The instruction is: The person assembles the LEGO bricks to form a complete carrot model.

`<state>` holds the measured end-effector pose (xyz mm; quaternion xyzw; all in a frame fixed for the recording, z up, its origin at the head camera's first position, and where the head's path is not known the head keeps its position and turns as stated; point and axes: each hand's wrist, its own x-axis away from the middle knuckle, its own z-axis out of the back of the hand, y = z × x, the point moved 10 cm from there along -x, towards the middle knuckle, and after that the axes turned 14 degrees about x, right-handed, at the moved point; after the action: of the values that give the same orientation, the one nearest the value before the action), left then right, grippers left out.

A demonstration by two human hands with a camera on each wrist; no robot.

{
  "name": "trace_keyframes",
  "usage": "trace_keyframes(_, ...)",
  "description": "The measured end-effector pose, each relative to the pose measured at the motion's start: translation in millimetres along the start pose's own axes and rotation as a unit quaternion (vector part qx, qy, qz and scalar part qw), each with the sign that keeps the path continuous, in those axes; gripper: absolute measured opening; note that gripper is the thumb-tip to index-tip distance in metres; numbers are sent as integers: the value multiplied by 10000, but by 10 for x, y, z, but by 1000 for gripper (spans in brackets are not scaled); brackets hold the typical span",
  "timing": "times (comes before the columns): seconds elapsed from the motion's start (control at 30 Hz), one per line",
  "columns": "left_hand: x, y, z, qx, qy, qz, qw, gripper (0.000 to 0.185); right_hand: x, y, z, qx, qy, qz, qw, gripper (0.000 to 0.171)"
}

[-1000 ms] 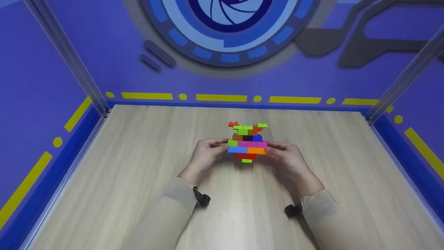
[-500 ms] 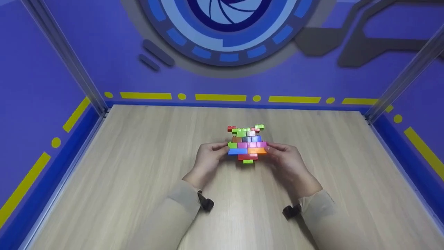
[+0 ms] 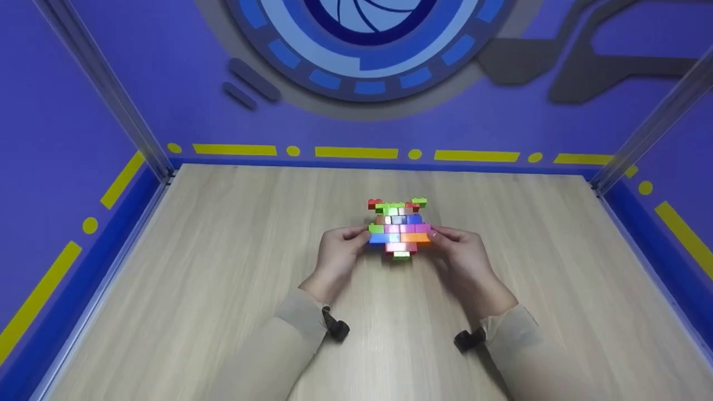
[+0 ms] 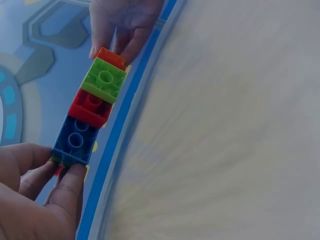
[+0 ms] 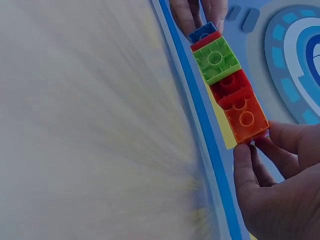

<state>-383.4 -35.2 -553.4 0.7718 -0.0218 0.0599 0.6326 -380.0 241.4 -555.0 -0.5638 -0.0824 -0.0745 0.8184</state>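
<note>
A flat build of coloured toy bricks (image 3: 399, 228) hangs just above the wooden table (image 3: 223, 267), held between both hands. It has green, red, blue, pink and orange bricks in rows, narrowing to a green brick at the bottom. My left hand (image 3: 341, 245) pinches its left end at the blue brick (image 4: 75, 141). My right hand (image 3: 459, 248) pinches its right end at the orange brick (image 5: 245, 119). In both wrist views I see the underside of the build, with the opposite hand (image 4: 122, 25) (image 5: 200, 12) at the far end.
Purple walls with yellow dashes and a blue circular emblem (image 3: 367, 44) enclose the table on three sides. Metal posts (image 3: 106, 94) stand at the back corners. Black wrist straps (image 3: 337, 328) sit at both beige sleeves.
The brick build has tipped back, so its face now points more upward, and it sits slightly lower. Both hands keep their pinch on its ends.
</note>
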Motion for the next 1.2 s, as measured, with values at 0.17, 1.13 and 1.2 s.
trace_keyframes(0.17,-13,12,-125,-348,-454,-90,9983,39,14,41,37,39,-120,-175,9998,47)
trace_keyframes(1.13,-18,-93,68,-476,-238,111,9985,33,-72,84,-103,443,-174,-34,9989,41)
trace_keyframes(1.2,-13,-91,79,-471,-228,130,9985,33,-77,79,-115,482,-209,-29,9986,41)
